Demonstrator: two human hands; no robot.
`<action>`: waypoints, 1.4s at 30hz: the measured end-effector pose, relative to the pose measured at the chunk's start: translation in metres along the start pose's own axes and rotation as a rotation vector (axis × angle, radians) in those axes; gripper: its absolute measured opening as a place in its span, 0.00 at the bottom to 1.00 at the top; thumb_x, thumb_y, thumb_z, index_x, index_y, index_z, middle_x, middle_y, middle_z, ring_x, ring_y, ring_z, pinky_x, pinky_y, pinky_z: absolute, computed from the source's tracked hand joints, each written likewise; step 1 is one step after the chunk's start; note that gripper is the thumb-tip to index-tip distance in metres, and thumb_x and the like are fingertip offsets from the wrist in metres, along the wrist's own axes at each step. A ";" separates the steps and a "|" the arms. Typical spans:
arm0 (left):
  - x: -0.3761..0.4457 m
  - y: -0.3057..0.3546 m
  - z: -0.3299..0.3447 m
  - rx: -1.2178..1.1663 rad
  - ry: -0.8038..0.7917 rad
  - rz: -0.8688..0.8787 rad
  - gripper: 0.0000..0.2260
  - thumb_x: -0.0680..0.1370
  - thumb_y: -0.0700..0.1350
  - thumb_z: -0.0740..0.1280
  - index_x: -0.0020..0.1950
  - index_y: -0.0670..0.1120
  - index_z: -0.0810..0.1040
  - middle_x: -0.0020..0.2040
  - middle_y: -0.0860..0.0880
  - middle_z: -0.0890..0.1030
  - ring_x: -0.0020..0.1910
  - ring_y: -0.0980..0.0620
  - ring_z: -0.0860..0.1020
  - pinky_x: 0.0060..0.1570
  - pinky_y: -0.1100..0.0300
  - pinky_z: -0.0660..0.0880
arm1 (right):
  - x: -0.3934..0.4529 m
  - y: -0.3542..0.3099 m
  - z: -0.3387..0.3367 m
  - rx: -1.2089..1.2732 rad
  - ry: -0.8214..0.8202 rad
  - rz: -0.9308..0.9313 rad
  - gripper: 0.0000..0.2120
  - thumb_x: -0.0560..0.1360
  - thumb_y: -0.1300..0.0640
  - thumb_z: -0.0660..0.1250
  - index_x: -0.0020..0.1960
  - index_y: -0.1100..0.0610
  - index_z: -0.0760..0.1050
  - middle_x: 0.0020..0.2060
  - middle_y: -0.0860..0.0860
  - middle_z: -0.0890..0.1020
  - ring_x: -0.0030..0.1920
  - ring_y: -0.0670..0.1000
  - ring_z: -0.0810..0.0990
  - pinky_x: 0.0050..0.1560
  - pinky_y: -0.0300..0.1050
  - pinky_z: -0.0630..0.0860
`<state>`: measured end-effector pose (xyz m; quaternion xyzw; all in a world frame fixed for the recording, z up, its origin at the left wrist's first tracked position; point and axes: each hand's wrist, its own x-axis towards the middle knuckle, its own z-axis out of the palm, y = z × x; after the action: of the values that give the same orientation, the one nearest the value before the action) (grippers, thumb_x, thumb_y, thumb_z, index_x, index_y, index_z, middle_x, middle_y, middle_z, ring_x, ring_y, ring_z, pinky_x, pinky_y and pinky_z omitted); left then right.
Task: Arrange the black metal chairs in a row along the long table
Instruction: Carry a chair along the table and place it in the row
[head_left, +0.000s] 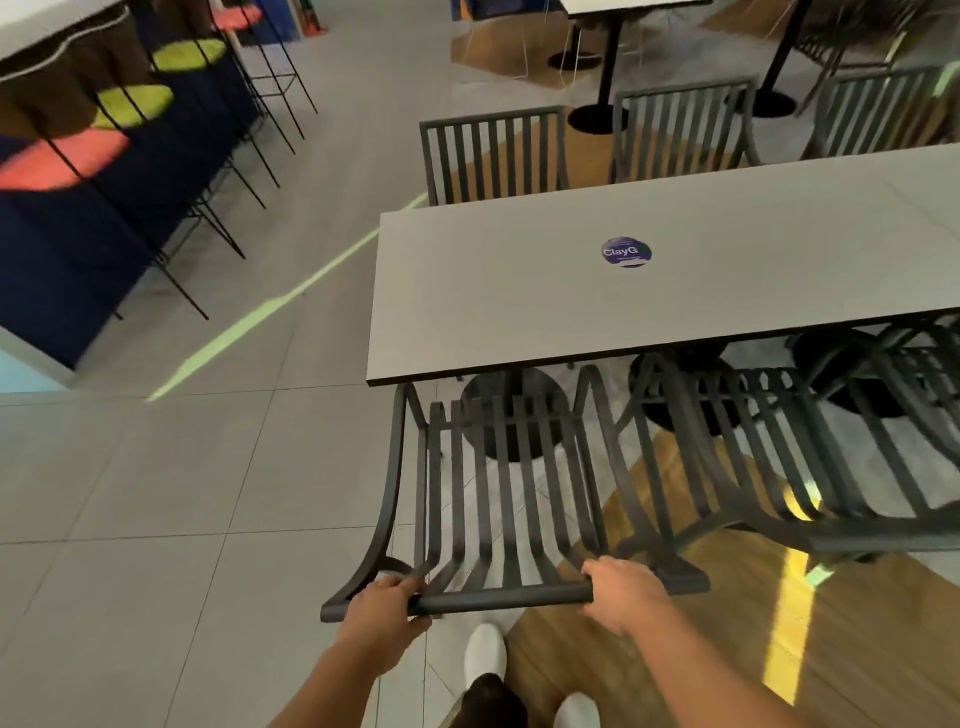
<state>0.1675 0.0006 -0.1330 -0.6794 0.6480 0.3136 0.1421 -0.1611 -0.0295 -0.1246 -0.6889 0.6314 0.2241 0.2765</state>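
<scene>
a: i'm holding the near chair (511, 499) at the table's (519, 291) left end; its seat is sitting partly under the edge; left hand (382, 618) and right hand (623, 590) are both clenching the top rail.

b: i'm thinking an even, straight push is keeping it square; the round pedestal base (511, 410) is lying ahead under the seat.

a: i'm also watching the neighbouring chair (789, 467), standing just beside on the right; stools (135, 104) are standing well apart, left.
</scene>
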 end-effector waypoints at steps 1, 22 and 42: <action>0.004 -0.004 0.000 0.045 -0.014 -0.018 0.22 0.82 0.57 0.65 0.77 0.60 0.69 0.68 0.53 0.74 0.66 0.50 0.73 0.71 0.52 0.68 | 0.001 0.002 0.001 0.004 0.002 0.002 0.21 0.78 0.42 0.69 0.68 0.46 0.73 0.65 0.48 0.78 0.65 0.55 0.77 0.66 0.52 0.72; 0.067 0.022 -0.019 0.213 -0.006 -0.056 0.30 0.82 0.36 0.63 0.76 0.65 0.66 0.66 0.52 0.76 0.68 0.46 0.71 0.74 0.44 0.59 | 0.038 0.027 -0.015 -0.125 0.171 0.053 0.17 0.81 0.57 0.61 0.66 0.44 0.76 0.59 0.46 0.82 0.60 0.52 0.81 0.59 0.49 0.77; 0.115 0.089 -0.035 0.243 -0.009 -0.041 0.32 0.79 0.37 0.69 0.77 0.61 0.64 0.68 0.47 0.75 0.70 0.42 0.71 0.74 0.42 0.62 | 0.093 0.090 -0.068 -0.127 0.173 0.074 0.22 0.80 0.57 0.65 0.70 0.40 0.74 0.61 0.42 0.80 0.61 0.50 0.81 0.64 0.50 0.75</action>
<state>0.0852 -0.1225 -0.1573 -0.6689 0.6663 0.2330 0.2329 -0.2433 -0.1485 -0.1439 -0.6982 0.6623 0.2135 0.1681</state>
